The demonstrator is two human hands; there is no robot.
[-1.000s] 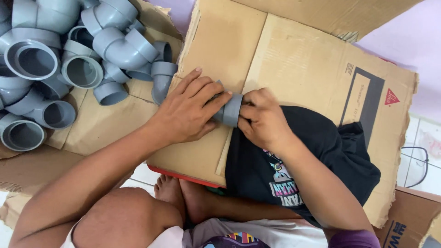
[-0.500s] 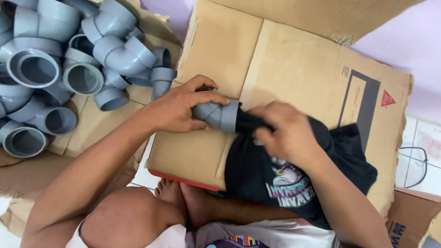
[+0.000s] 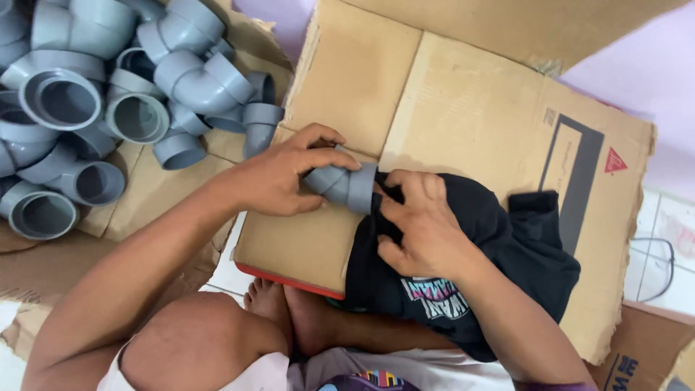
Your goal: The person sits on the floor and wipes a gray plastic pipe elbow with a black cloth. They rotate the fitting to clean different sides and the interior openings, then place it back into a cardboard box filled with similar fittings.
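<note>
Grey plastic pipe elbow (image 3: 340, 182) sits at frame centre, lying on a flattened cardboard sheet (image 3: 463, 108). Left hand (image 3: 282, 177) grips it, thumb under and fingers curled over the bend, clenched around the fitting. Right hand (image 3: 423, 224) presses a black cloth (image 3: 499, 246) with a printed graphic against the elbow's open socket end, fingers bunching the fabric at the rim; hand closed on the cloth, touching the fitting.

Step in hand, as a judgement: wiping or cleaning the socket end of the fitting with the cloth. Next move likely calls for a firm hold by the left hand while the cloth is worked around or into the opening; the elbow is smooth and rounded, so it could roll or slip.

Outward: heap of grey pipe fittings (image 3: 108, 101) in upper left of the frame, mostly elbows and wider sockets, open ends facing various ways, resting on more cardboard (image 3: 159, 203), well apart from the held one. No counter; the work is done on the floor. Person sits with a bare knee (image 3: 195, 347) at lower left and a bare foot (image 3: 271, 304) tucked under the sheet's red-edged lower border. White tiled floor (image 3: 666, 239) shows at right edge, pale purple surface (image 3: 637, 65) at upper right. Another box corner (image 3: 644, 347) at lower right.
</note>
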